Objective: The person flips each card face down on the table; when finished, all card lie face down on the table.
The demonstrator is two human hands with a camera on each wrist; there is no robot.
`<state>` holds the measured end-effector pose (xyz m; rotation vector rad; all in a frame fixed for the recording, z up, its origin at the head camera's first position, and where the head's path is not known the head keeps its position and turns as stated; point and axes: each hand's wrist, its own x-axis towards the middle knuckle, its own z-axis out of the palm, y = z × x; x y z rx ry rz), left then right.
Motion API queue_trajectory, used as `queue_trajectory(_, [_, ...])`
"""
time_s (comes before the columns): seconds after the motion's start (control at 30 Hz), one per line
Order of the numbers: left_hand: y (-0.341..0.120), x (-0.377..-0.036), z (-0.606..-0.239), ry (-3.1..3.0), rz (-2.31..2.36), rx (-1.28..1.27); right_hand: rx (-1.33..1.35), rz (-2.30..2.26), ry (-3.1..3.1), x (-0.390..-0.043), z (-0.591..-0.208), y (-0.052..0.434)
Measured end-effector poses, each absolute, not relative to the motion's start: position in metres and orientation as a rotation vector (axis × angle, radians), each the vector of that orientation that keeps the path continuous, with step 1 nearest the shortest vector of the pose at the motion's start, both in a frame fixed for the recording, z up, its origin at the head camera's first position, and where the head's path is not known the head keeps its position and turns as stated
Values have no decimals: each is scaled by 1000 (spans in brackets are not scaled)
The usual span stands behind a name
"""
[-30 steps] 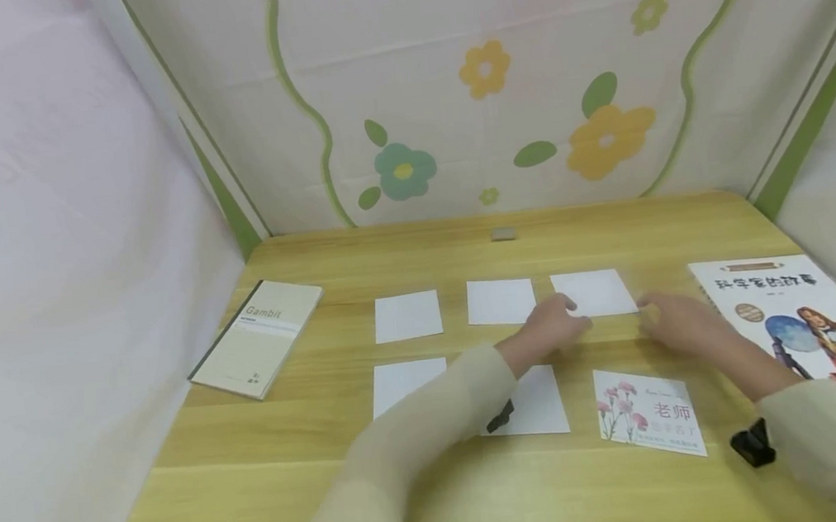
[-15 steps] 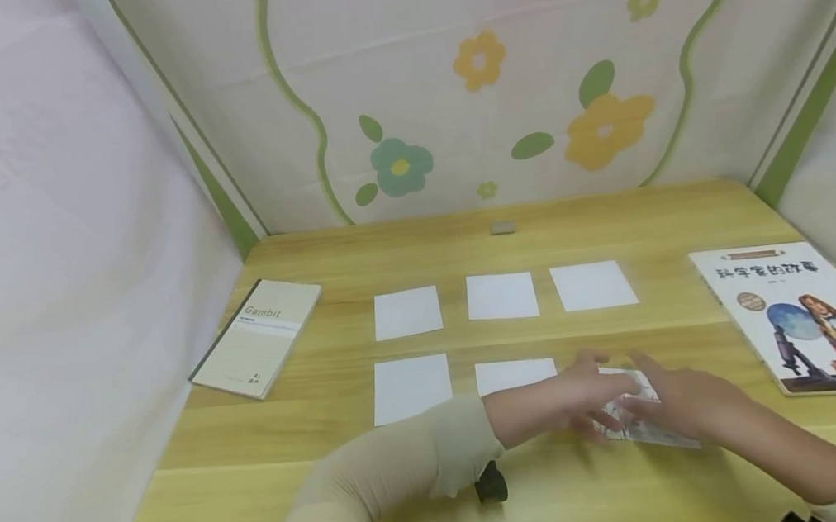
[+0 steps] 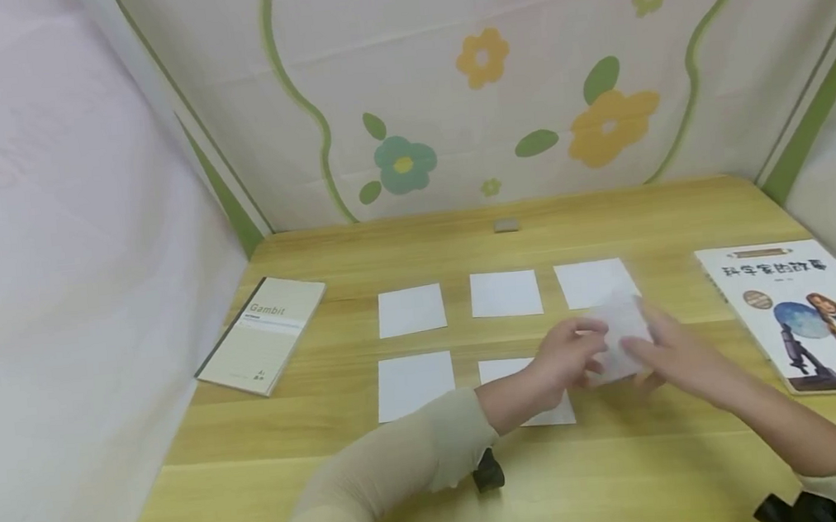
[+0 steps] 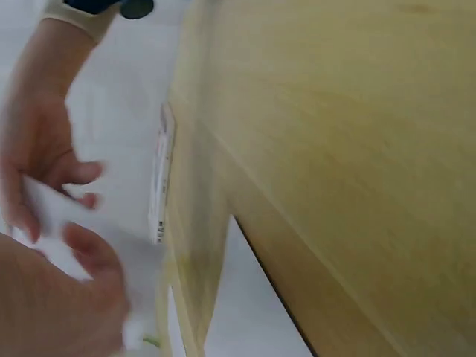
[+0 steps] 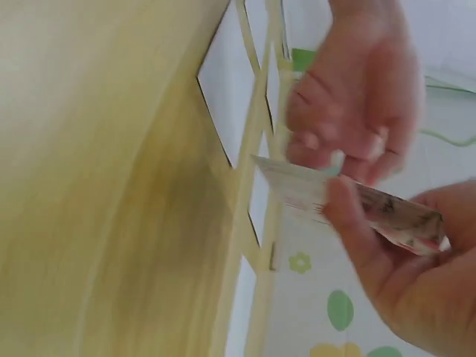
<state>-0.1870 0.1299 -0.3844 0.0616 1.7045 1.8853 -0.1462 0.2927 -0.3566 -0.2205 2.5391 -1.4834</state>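
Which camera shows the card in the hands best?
The right wrist view: the card fills the frame, its printed side showing, pinched by the right hand and left hand. The head view shows only its white back, small. The left wrist view shows it as a white blur.

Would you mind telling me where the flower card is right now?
In the head view, the flower card is lifted off the table, held between the left hand and right hand, just before the row's right-most white card.

Matt white paper cards [image 3: 411, 310] lie on a smooth, light wood-grain table [image 3: 631, 474]; the book [image 3: 810, 309] cover looks glossy.
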Motion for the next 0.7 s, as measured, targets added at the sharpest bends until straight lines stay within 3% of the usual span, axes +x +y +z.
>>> queue_trajectory(0.23, [128,-194,-396,1900,1825,104,-320,-1647,2749,-149,-355,315])
queue_trajectory(0.47, [129,-194,-399,2202,1498,305,-273,-1156,2768,-152,-374,349])
queue_trajectory(0.7, [138,-179,-416,2421,1004,563,-400,-833,2760,-151,-404,360])
